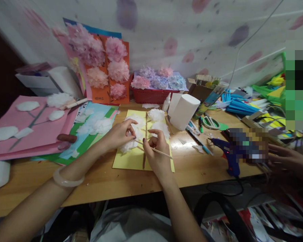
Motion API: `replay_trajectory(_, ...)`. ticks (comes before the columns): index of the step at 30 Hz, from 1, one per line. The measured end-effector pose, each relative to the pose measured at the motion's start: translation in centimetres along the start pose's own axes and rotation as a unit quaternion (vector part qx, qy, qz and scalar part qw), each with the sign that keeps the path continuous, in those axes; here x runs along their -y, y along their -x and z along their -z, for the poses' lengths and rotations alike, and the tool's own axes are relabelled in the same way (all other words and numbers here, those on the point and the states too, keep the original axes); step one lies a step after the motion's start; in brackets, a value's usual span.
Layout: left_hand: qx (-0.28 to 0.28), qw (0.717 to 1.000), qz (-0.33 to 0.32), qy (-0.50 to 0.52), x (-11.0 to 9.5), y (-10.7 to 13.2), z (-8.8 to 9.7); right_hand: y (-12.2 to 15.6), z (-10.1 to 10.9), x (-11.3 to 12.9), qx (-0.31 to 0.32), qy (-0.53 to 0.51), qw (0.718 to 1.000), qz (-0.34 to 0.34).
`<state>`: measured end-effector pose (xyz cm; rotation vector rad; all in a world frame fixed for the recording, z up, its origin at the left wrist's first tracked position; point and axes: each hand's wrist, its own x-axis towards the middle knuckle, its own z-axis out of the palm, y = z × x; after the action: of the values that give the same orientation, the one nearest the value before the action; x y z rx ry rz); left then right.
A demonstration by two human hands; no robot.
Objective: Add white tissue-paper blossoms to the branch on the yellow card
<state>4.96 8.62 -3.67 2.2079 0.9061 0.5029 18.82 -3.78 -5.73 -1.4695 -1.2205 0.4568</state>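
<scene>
My right hand holds a thin wooden stick like a pen, slanting over a yellow card. My left hand has its thumb and fingertips pinched together by the stick's far end, against a white tissue paper flower. What the pinch holds is too small to make out. More white tissue flowers sit on the card's upper right, on either side of a brown painted stem. Parts of the flowers are hidden behind my hands.
On the left lie a pink card with white petals and a green-and-blue card. A paper roll, scissors, pens and a blue glue gun lie right. Another person's hand is at far right.
</scene>
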Motion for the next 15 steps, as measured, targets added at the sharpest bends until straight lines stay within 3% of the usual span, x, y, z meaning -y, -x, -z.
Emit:
replay_trajectory(7, -0.069, 0.997, -0.022, -0.013, -0.2, 0.6, 2.1, -0.6, -0.2, -0.1, 0.017, 0.024, 1.000, 0.001)
replay_trajectory(15, -0.145, 0.986, 0.020, -0.081, -0.2, 2.4, 5.9, -0.4, 0.4, 0.2, -0.009, 0.009, 1.000, 0.001)
